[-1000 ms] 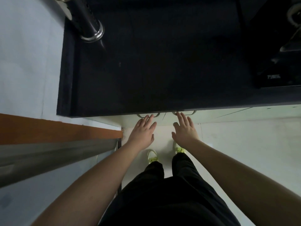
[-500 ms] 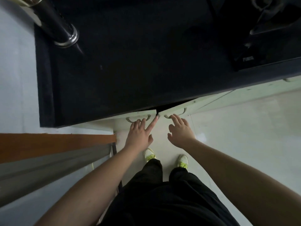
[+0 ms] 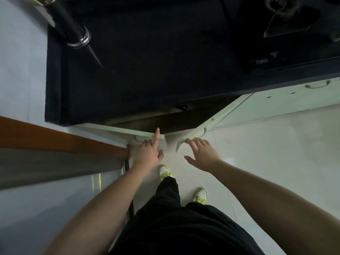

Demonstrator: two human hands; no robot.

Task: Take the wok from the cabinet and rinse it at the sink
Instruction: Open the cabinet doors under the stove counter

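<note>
Two pale green, flat-panelled cabinet doors are standing ajar beneath a smooth, matte black countertop (image 3: 147, 61), showing a dark brown interior; no wok is showing in the visible strip of the cabinet. The left hand (image 3: 149, 153) is gripping the left door (image 3: 147, 138) at its curved handle, three fingers curling over it while the index finger is lying straight across the door's top edge. The right hand (image 3: 202, 153) is hovering with fingers spread and relaxed, fingertips just beside the right door (image 3: 193, 135), contact unclear. A shiny black cylindrical pipe with a chrome collar (image 3: 73, 32) is rising from the countertop's far left corner.
</note>
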